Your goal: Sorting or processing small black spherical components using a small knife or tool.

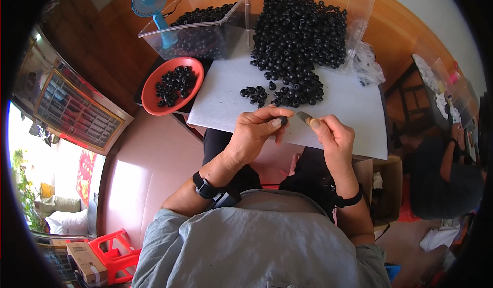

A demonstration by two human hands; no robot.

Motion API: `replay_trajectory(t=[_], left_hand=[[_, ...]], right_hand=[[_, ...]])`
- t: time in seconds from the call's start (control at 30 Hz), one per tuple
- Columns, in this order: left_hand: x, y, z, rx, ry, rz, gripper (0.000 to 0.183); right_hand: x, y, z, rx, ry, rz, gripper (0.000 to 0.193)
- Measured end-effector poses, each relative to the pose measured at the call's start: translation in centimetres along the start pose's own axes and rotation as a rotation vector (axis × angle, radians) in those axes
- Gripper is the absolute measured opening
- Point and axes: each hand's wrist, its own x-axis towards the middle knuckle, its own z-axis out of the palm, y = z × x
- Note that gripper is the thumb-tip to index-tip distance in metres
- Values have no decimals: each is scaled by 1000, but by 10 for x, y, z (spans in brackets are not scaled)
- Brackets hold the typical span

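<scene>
My left hand [247, 134] pinches a small round black part [283, 120] between thumb and fingers, just over the near edge of the white tabletop [221, 95]. Facing it, my right hand [336, 138] is closed around a small knife [303, 116] with a short grey blade. The blade's tip points toward the black part, and a small gap seems to lie between them. Beyond my hands, a large heap of similar black parts [303, 33] spreads over the table, with a loose cluster [254, 95] at its near left side.
An orange-red bowl [147, 102] with black parts stands at the left. Behind it is a clear bin [226, 44] of parts with a blue fan [154, 5]. A crumpled plastic bag [368, 67] lies right of the heap. A cardboard box [393, 190] and another person [444, 180] are at the right.
</scene>
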Motion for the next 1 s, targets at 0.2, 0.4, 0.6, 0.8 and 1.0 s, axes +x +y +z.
replay_trajectory(t=[0.2, 0.4, 0.6, 0.8, 1.0], left_hand=[[-5, 3, -3, -22, 10, 5, 25], [-21, 69, -23, 462, 317, 294, 27], [-22, 141, -121, 1136, 638, 416, 25], [-6, 92, -94, 1697, 423, 780, 18], [13, 40, -23, 1648, 104, 650, 17]], right_hand=[[1, -1, 5, -115, 19, -44, 29], [-3, -1, 0, -129, 19, -73, 29], [-4, 0, 2, -168, 39, -141, 31], [-4, 3, 4, -206, 57, -211, 29], [-7, 1, 3, -217, 51, -165, 28]])
